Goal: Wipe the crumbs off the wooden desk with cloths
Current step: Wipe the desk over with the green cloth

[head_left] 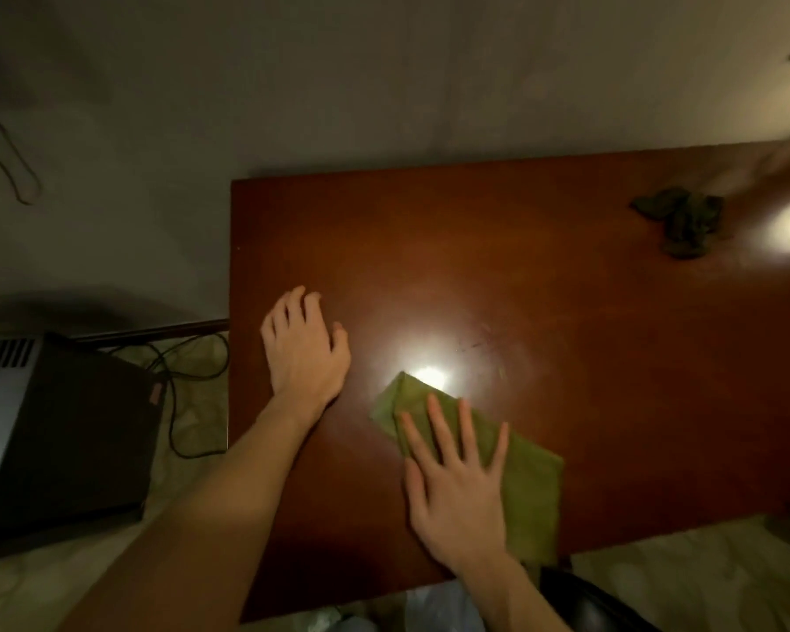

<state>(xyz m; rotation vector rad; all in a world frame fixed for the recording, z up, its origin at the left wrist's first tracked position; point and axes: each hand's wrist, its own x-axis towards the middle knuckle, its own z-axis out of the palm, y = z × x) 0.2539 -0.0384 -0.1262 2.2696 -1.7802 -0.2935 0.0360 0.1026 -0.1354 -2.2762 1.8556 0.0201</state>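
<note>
A right hand (457, 494) presses flat — fingers spread, grip open — on a green cloth (530, 485) near the front edge of the tabletop (566, 266). The left hand (304, 353) rests on bare wood beside it, fingers loosely curled, holding nothing; crumbs (486, 339) lie just beyond the cloth, and a crumpled cloth (685, 225) sits far right.

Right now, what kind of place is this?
Probably a home room or small office: wooden desk against a plain wall, dark vented box and loose cables beside it.
</note>
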